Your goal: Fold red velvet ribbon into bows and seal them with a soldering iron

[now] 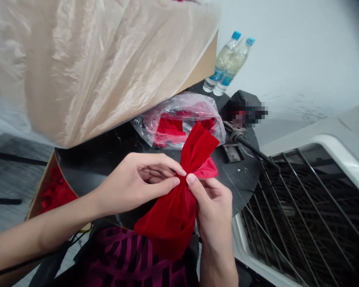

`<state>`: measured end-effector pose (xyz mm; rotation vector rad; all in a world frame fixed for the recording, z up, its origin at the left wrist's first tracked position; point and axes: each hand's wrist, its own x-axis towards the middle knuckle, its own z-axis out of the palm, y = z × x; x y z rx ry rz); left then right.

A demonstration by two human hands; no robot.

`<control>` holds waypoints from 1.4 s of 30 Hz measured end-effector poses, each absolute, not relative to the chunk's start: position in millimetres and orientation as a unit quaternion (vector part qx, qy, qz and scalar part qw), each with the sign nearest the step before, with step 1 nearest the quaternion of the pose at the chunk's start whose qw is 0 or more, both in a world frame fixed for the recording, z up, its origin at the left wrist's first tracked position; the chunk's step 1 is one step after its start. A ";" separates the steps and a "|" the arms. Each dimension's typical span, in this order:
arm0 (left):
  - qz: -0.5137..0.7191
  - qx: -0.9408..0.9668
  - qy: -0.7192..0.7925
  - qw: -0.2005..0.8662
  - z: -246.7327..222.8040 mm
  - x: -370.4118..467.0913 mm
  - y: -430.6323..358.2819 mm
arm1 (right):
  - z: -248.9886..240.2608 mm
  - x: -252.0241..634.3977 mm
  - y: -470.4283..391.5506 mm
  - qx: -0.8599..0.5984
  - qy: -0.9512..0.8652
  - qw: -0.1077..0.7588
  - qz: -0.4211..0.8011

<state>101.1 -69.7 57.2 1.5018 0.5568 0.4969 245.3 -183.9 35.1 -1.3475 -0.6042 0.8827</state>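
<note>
A red velvet bow (170, 219) is held over the near edge of a round black marbled table (242, 179), its fabric gathered at the middle. My left hand (146, 179) pinches the gathered middle from the left, thumb and forefinger close together. From the right, my right hand (211, 199) grips the same spot, thumb in front and the other fingers behind the fabric. The two hands nearly touch there. Beyond the bow, a clear plastic bag (194, 103) lies on the table with red fabric pieces (170, 129) inside.
A large plastic-covered cardboard box (107, 59) fills the upper left. Two bottles (227, 63) stand at the back. A black object with a cable (242, 105) sits at the right, near a white-framed fan (302, 207). Below left is a box of red pieces (56, 191).
</note>
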 end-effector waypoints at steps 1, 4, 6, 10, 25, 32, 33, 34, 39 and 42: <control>0.218 0.665 0.251 0.669 57.5 101.4 -69.0 | 35.4 244.9 -183.2 -0.594 -0.266 0.652 0.389; 0.210 0.659 0.258 0.675 58.3 103.1 -67.7 | 36.4 243.6 -181.1 -0.606 -0.266 0.648 0.378; 0.212 0.649 0.271 0.679 58.6 105.2 -67.6 | 36.6 245.5 -181.1 -0.619 -0.276 0.641 0.360; 0.214 0.625 0.296 0.690 59.3 110.9 -68.2 | 30.0 272.4 -185.0 -0.660 -0.328 0.600 0.310; 0.165 0.563 0.309 0.749 43.1 134.1 -49.1 | -16.9 424.7 -134.9 -0.609 -0.176 0.765 0.114; 0.159 0.548 0.328 0.753 37.4 137.6 -45.8 | -17.5 432.5 -133.9 -0.645 -0.214 0.733 0.027; 0.155 0.548 0.327 0.754 36.4 137.5 -44.7 | -15.0 433.1 -136.0 -0.652 -0.222 0.725 0.016; 0.150 0.549 0.325 0.756 35.2 137.2 -43.5 | -11.7 433.4 -138.9 -0.660 -0.231 0.715 0.005; 0.136 0.567 0.326 0.744 30.9 134.7 -38.3 | 13.2 429.1 -165.1 -0.688 -0.254 0.678 -0.050; 0.134 0.579 0.326 0.736 31.0 133.6 -38.0 | 29.2 430.5 -183.8 -0.676 -0.240 0.686 -0.121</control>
